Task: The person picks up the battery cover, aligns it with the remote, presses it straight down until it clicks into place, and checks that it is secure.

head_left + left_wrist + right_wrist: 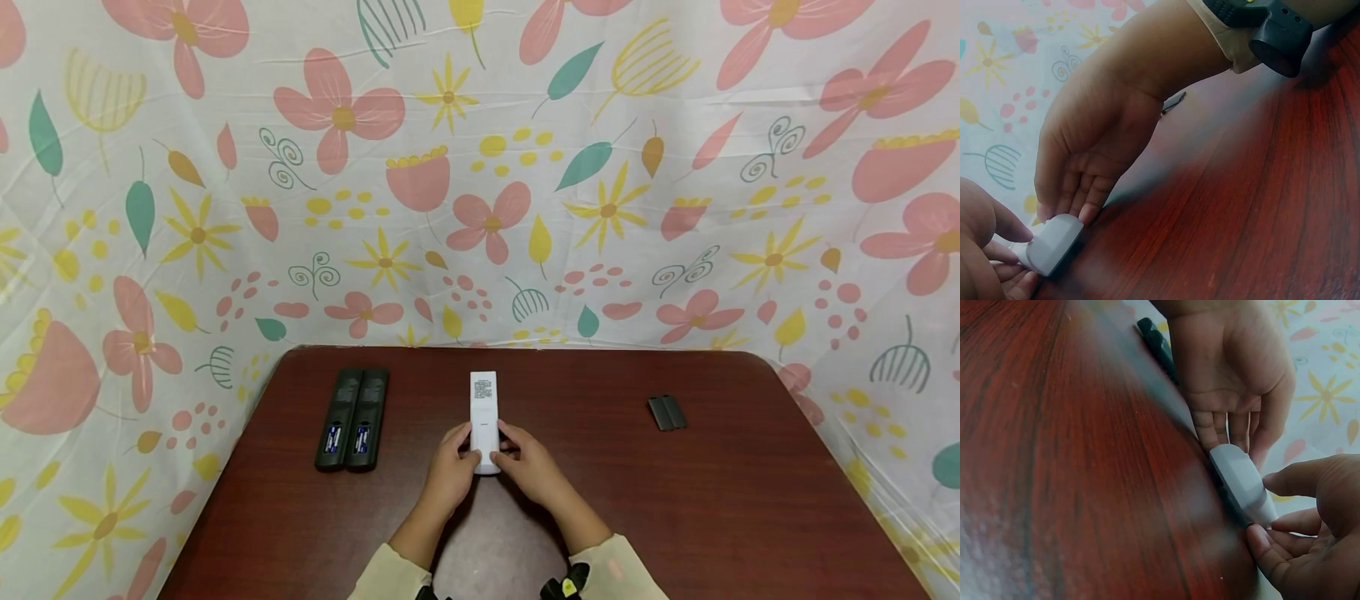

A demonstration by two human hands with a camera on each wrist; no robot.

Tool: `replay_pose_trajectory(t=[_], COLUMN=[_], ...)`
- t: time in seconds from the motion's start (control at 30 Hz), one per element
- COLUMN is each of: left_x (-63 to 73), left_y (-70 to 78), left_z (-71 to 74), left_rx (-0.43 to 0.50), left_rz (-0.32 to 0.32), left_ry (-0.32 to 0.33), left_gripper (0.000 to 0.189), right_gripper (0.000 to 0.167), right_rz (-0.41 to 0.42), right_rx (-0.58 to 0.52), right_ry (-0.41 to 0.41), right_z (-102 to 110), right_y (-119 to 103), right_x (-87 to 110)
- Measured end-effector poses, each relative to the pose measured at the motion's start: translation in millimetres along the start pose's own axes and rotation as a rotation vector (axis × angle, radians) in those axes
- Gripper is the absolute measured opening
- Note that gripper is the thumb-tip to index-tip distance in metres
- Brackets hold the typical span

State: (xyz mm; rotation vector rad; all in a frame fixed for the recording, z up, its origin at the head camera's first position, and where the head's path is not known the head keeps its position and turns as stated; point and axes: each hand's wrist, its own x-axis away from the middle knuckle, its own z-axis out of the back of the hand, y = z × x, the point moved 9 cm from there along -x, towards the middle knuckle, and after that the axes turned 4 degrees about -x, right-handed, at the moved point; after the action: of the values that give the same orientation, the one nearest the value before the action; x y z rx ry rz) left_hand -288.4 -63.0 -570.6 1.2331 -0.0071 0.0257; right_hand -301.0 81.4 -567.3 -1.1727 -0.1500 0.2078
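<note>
A white remote control lies back side up near the middle of the table, a printed label at its far end. My left hand grips its left edge near the close end, thumb on top. On the opposite edge, my right hand holds it the same way. In the left wrist view, the rounded end of the white remote shows between both hands. The right wrist view has my right hand with thumb and fingers against the white remote. Its underside is hidden.
Two black remotes lie side by side at the left, battery compartments uncovered, blue batteries inside. Small black battery covers lie together at the right. A flowered cloth hangs behind the brown table.
</note>
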Motion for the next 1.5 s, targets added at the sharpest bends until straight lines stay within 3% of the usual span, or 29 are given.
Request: replay_pose_trajectory(t=[0.33,0.6,1.5], left_x=[0.5,1.0,1.2], left_y=[0.9,-3.6,-0.8], left_z=[1.2,2.0,2.2], left_rx=[-0.034,-0.013,-0.037], left_rz=[-0.003,0.069,0.024], left_ry=[0.002,0.006,0.010], left_gripper=[0.055,0.053,0.055], right_gripper=[0.057,0.055,0.057], right_rz=[0.010,0.006,0.020], right_rx=[0.018,-0.010,-0.017], right_ry=[0.005,0.008,0.007], right_z=[-2.2,-1.9,-3.1], right_y=[-4.0,-5.1,-5.0], right_x=[0.7,0.7,1.2])
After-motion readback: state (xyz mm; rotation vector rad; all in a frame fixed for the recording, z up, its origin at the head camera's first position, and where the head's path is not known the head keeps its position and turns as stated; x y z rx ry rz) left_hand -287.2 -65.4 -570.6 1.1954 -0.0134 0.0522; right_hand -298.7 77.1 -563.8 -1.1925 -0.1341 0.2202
